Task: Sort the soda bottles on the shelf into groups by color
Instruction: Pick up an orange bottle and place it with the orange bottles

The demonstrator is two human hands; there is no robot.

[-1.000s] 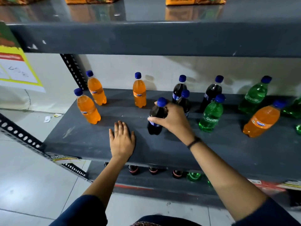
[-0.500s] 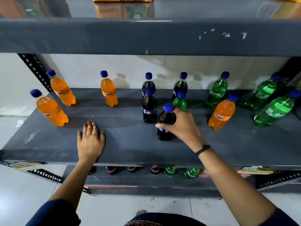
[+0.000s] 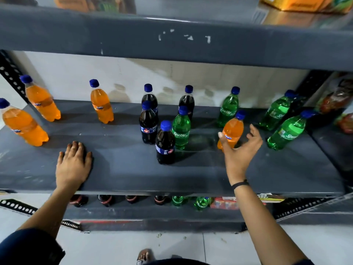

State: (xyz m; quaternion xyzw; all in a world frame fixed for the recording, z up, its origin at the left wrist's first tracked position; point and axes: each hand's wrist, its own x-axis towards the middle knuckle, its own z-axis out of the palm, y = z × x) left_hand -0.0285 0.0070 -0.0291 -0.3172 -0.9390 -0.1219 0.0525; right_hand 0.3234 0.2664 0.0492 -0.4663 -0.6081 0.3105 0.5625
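On the grey shelf (image 3: pixel 124 173), three orange bottles stand at the left (image 3: pixel 23 125) (image 3: pixel 43 102) (image 3: pixel 102 104). Several dark cola bottles cluster in the middle; the nearest one (image 3: pixel 165 144) stands free. A green bottle (image 3: pixel 181 129) stands among the colas. More green bottles stand at the right (image 3: pixel 228 108) (image 3: pixel 277 111) (image 3: pixel 288 131). My right hand (image 3: pixel 238 150) is open, fingers spread around a lone orange bottle (image 3: pixel 232 131), not closed on it. My left hand (image 3: pixel 73 165) lies flat on the shelf's front edge.
An upper shelf (image 3: pixel 172 39) overhangs close above the bottles, with orange cartons (image 3: pixel 305 2) on it. A lower shelf holds more cola and green bottles (image 3: pixel 177 200). Packaged goods (image 3: pixel 338 100) sit at the far right. A perforated upright (image 3: pixel 9 71) stands at the left.
My right hand has let go of the front cola bottle and moved right, open, to the lone orange bottle. The view has shifted right. My left hand has stayed put.
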